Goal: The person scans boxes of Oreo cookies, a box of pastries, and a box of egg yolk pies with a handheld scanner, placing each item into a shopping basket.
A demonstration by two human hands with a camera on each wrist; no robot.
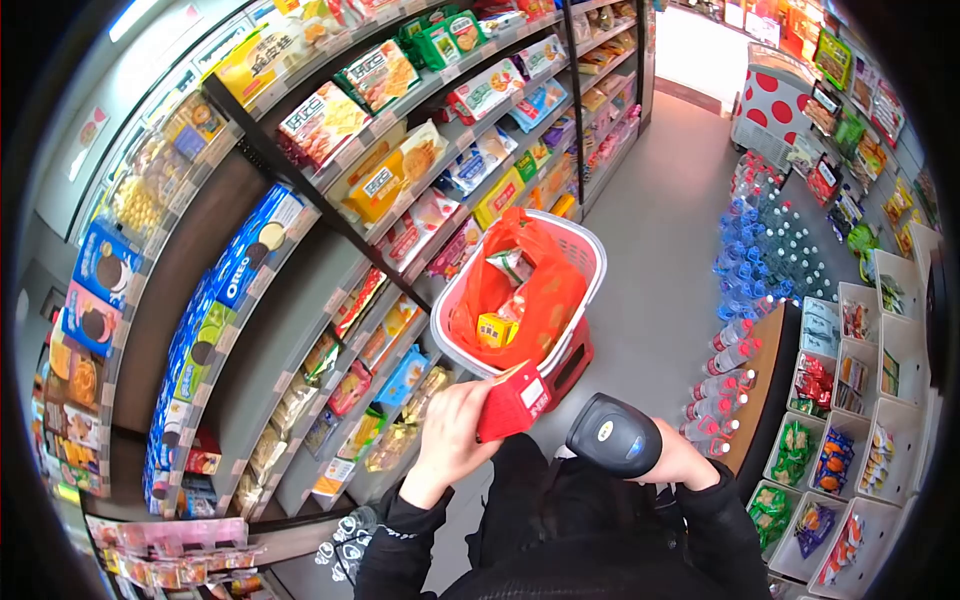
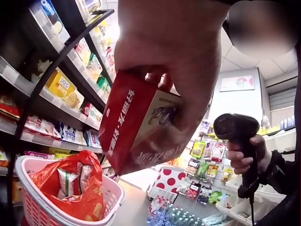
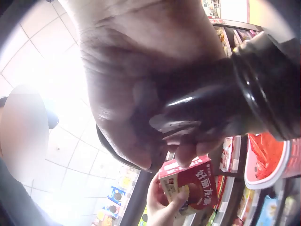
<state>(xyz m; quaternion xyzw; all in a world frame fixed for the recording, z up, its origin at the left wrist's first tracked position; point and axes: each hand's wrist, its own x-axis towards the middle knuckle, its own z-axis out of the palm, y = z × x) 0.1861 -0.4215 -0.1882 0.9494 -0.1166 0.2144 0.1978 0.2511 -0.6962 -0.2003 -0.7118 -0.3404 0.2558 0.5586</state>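
My left hand grips a red snack box with white Chinese lettering, just in front of the basket rim in the head view. In the left wrist view fingers and thumb wrap the red box. My right hand holds a black barcode scanner by its handle, its head toward the box. A pink and white basket stands beyond the left hand. Inside it an open red plastic bag contains a small yellow box and some wrapped packs.
Shelves of packaged snacks line the left side. Bottles with blue and clear packs stand on the floor at right, near white bins of small packets. The grey aisle floor runs ahead to a polka-dot covered unit.
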